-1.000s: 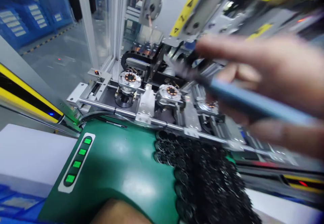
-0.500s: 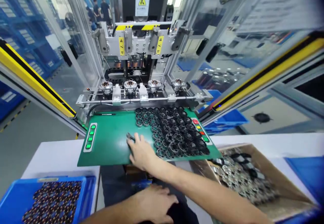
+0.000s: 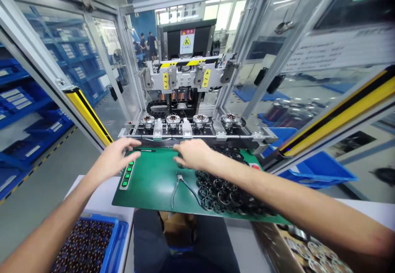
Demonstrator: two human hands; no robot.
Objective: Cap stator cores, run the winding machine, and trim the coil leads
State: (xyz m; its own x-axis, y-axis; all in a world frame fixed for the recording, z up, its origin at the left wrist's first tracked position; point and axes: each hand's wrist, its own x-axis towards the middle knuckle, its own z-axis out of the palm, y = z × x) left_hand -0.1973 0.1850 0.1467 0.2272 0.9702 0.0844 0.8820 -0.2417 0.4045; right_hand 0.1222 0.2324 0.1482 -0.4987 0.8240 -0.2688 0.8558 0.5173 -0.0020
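Note:
My left hand reaches forward over the left edge of the green mat, fingers spread, above a row of green buttons; it holds nothing. My right hand lies palm down at the back of the mat, fingertips on the near edge of a pile of black ring parts. Blue-handled pliers lie loose on the mat just below my right hand. A thin black tool rests at the mat's back edge between my hands. Behind it, a winding machine fixture holds several copper-wound stators in a row.
A blue bin of wound parts sits at lower left and a cardboard box of metal parts at lower right. Yellow light-curtain bars flank the machine opening. People stand far back in the aisle.
My view has risen and drawn back. The right hand let go of the pliers and moved up to the ring pile. The left hand came up from my lap to the green buttons.

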